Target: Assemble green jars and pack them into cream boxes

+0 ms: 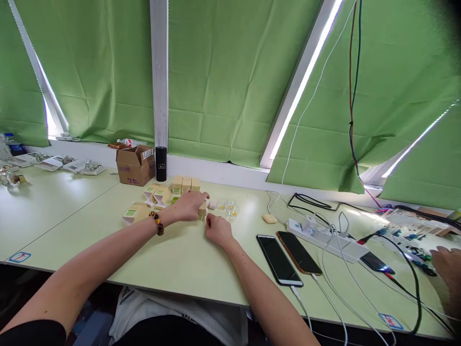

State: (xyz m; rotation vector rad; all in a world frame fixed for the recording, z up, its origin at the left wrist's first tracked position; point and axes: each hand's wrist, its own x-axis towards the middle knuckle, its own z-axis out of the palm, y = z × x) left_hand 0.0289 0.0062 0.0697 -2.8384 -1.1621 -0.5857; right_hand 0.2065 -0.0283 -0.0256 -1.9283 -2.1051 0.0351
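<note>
My left hand (189, 205), with a beaded bracelet (157, 223) on its wrist, grips a small cream cardboard box (202, 210) from above. Just right of the box, my right hand (219, 229) has its fingers curled; whatever they hold, if anything, is hidden. Behind it lies a small pale pinkish object (212, 205), beside several clear little glass cups (227, 205) with yellow in them. Left of my left hand are open cream cartons (162, 195) with green panels, and another open carton (134, 214) nearer me. Closed cream boxes (186, 184) stand in a row behind my left hand.
A brown cardboard box (135, 166) and a black cylinder (161, 164) stand by the wall. To the right lie two phones (280, 259) (299, 252), a white power strip (327, 239) and tangled cables. Another person's hand (446, 269) is at the far right edge.
</note>
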